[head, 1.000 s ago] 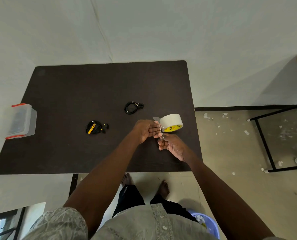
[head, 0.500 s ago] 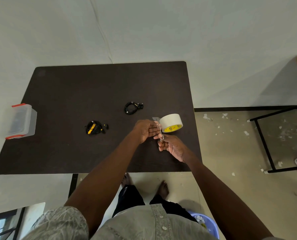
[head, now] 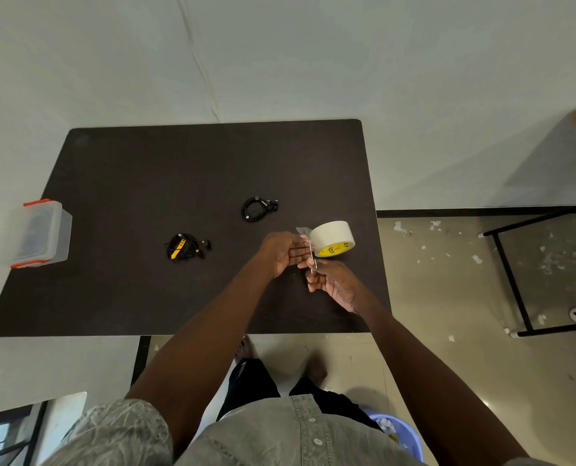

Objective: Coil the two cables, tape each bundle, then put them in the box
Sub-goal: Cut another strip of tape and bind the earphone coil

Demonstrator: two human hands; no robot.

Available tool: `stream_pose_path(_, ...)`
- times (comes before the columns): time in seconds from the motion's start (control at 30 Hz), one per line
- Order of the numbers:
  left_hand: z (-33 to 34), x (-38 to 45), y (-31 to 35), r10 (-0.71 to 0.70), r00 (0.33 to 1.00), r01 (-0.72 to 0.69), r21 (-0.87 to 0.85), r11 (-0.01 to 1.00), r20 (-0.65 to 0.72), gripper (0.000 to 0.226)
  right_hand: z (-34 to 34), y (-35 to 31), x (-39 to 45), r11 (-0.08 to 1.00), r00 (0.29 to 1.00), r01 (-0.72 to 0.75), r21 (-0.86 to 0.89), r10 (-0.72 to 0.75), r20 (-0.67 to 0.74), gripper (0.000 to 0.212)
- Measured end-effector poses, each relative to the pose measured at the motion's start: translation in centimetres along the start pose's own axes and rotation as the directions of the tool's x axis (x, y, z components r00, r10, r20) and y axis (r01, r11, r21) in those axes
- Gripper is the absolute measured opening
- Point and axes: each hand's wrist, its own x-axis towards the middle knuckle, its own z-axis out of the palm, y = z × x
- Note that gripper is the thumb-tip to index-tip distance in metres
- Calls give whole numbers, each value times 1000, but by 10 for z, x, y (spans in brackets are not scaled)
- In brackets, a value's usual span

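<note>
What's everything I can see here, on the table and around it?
table: one, dark brown, centre.
plastic box: one, clear with red clips, table's left edge.
cable bundle with yellow: one, black and yellow, mid-table.
black cable bundle: one, black, farther back, towards the right.
tape roll: one, off-white with yellow core, near the right edge, a strip pulled out.
scissors: one, metal, at the tape strip.
basin: one, lilac, on the floor below.
metal frame: one, black, on the floor, right.
left hand: at the tape strip.
right hand: holds the scissors.
</note>
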Motion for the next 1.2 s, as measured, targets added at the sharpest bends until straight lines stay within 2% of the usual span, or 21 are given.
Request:
stream_pose_path(0.1, 1, -1, 0, 3, 1000, -3, -2, 1000, 1, 14, -1, 1, 0, 1000, 1000, -6, -13, 6, -8, 22)
stream_pose_path(0.47, 0, 3, -1, -3, 1000, 3, -2, 1000, 17, 13, -1, -2, -5, 1000, 1000, 1, -2, -1, -24, 30)
stream_pose_path(0.77, 1, 6, -1, 6, 1000, -5, -16, 1000, 23, 13, 2, -7, -10, 1000, 999, 9, -18, -10, -39, 15)
stream_pose_path(0.87, 1, 6, -2, 7, 1000, -7, -11, 1000, 28, 13, 3, -6, -11, 1000, 999, 13, -24, -14, -49, 20)
stream_pose_path(1.1, -1, 6, -5, 30, 998, -31, 18, 999, 46, 13, 3, -5, -11, 993, 999, -36, -113, 35, -13, 52)
stream_pose_path(1.2, -2, 6, -4, 29, 998, -31, 24, 999, 62, 16, 2, -4, -13, 987, 998, -58, -151, 56, -17, 55)
